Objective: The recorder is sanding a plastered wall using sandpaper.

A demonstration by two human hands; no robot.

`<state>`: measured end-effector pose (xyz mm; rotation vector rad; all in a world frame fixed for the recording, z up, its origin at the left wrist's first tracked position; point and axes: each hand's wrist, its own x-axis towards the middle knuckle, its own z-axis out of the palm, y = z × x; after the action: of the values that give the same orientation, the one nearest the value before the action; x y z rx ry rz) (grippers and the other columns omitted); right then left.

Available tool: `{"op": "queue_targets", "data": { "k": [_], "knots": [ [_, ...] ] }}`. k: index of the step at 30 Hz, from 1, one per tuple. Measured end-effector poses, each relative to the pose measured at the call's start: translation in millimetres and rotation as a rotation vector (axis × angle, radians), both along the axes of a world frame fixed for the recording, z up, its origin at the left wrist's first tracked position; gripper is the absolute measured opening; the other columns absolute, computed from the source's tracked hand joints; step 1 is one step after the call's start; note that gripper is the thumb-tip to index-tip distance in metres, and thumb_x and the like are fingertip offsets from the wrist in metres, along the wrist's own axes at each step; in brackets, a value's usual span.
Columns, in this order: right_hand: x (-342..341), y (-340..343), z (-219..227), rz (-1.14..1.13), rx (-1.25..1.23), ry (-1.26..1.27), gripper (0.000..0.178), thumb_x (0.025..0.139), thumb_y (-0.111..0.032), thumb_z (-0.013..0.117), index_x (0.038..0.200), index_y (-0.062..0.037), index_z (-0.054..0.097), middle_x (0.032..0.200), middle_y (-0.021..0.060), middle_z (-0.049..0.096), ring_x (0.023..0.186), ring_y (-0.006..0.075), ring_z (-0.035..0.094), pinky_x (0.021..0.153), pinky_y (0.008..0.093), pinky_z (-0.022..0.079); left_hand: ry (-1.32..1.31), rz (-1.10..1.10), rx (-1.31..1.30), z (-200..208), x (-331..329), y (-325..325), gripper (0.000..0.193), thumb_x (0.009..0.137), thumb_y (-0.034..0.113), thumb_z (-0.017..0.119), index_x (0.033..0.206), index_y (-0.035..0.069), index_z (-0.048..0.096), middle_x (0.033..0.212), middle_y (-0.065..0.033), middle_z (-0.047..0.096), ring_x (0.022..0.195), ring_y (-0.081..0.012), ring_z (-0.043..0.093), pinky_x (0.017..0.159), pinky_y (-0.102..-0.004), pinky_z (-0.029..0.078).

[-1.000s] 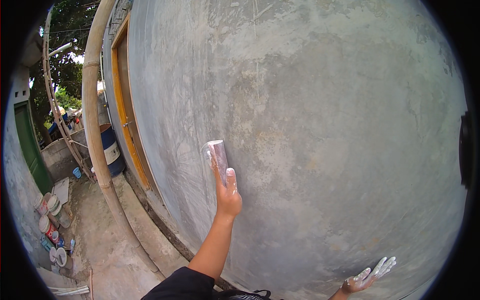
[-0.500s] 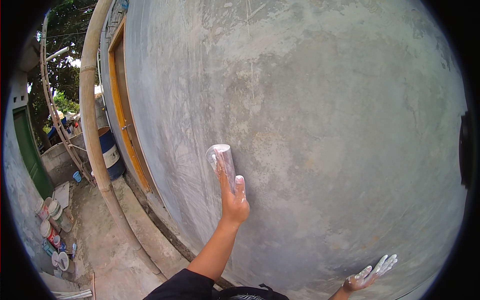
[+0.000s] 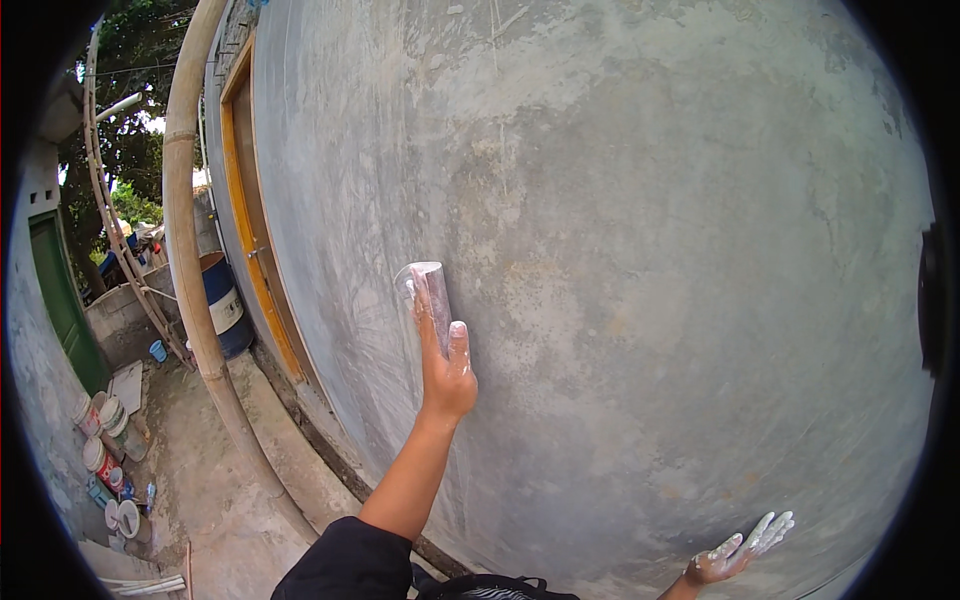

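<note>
Blue drum (image 3: 224,312) near bamboo pole (image 3: 180,200)

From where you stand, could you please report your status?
Left hand holding curled sheet at the wall. Right hand open, empty, whitened. Bamboo pole off to the left.

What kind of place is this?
Probably an outdoor yard or alley beside a house, with work under way: a bare grey wall with a wooden door frame, a bamboo pole in front, and buckets on the ground.
</note>
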<state>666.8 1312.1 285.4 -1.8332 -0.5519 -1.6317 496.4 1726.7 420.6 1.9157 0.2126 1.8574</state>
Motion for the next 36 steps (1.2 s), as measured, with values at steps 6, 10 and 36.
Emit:
{"op": "queue_targets", "data": {
  "k": [6,10,36],
  "knots": [
    [3,2,-4,-0.021,-0.010,-0.009,0.052,0.103,-0.028,0.034,0.141,0.0058,0.046,0.152,0.0226,0.038,0.143,0.0412,0.031,0.118,0.0539,0.019,0.018,0.114,0.001,14,-6,23,0.067,0.105,0.035,0.035,0.154,-0.003,0.011,0.162,-0.0208,0.013,0.151,-0.0354,0.006,0.121,-0.0457,-0.001],
    [2,2,-2,-0.016,0.007,0.000,0.052,0.103,-0.028,0.034,0.141,0.0063,0.046,0.152,0.0227,0.038,0.143,0.0410,0.031,0.118,0.0538,0.019,0.012,0.131,0.026,19,-7,26,0.067,0.105,0.035,0.034,0.155,-0.003,0.011,0.162,-0.0198,0.013,0.151,-0.0341,0.006,0.121,-0.0458,-0.001],
    [30,-69,84,-0.072,-0.276,-0.143,0.052,0.098,-0.019,0.036,0.143,0.0057,0.042,0.152,0.0256,0.037,0.143,0.0452,0.030,0.117,0.0566,0.020,0.003,0.236,-0.034,53,-61,161,0.061,0.106,0.035,0.039,0.150,-0.004,0.027,0.157,-0.0202,0.027,0.147,-0.0315,0.022,0.119,-0.0379,0.014]
  ]
}}
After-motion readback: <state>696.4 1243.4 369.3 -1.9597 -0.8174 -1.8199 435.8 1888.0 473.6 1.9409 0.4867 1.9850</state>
